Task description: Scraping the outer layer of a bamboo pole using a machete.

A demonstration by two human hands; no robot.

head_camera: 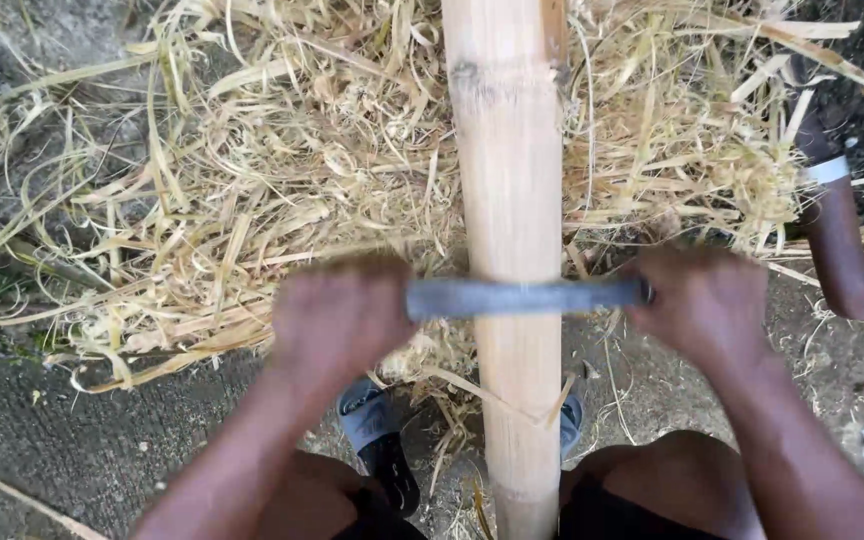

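A thick pale bamboo pole [510,180] runs from the top of the view down between my knees. Across it lies a flat grey metal blade [522,297], held level. My left hand [340,318] grips the blade's left end and my right hand [704,303] grips its right end. Both hands are blurred by motion. The blade's edge rests on the pole's surface about midway down the view.
A thick heap of pale bamboo shavings [282,170] covers the ground on both sides of the pole. A dark wooden-handled tool [837,230] lies at the right. My feet in grey and black sandals [377,440] rest on the concrete beside the pole.
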